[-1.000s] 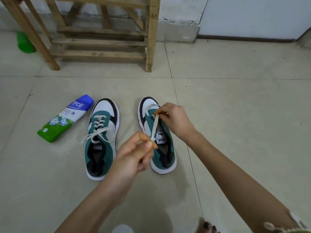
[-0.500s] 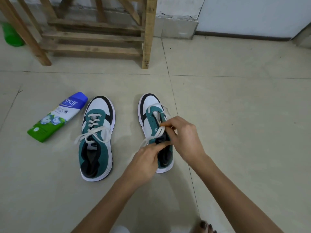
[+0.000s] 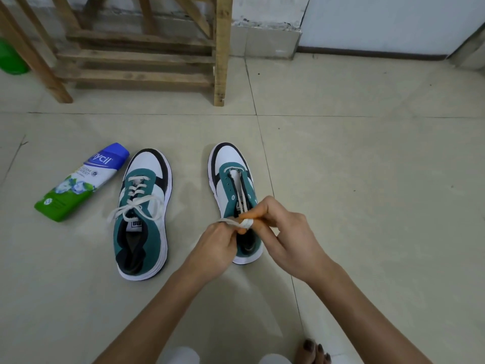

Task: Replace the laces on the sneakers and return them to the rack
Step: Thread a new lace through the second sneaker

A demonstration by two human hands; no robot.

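Two teal, white and black sneakers stand on the tiled floor, toes pointing away from me. The left sneaker (image 3: 143,214) is fully laced with a loose white bow. The right sneaker (image 3: 231,179) has a white lace (image 3: 237,223) only through its top eyelets near the toe; most eyelets are bare. Above its heel end, my left hand (image 3: 217,245) and my right hand (image 3: 283,229) both pinch the lace ends, with the lace looped over a right finger. The wooden rack (image 3: 141,53) stands at the back left.
A green and blue bottle (image 3: 81,182) lies on the floor left of the sneakers. A green object (image 3: 10,59) sits behind the rack's left leg. My toes (image 3: 313,350) show at the bottom edge. A white wall and grey door run along the back.
Both hands have drawn the lace ends back from the toe area to above the shoe's heel end and come close together. The lace now wraps a right finger.
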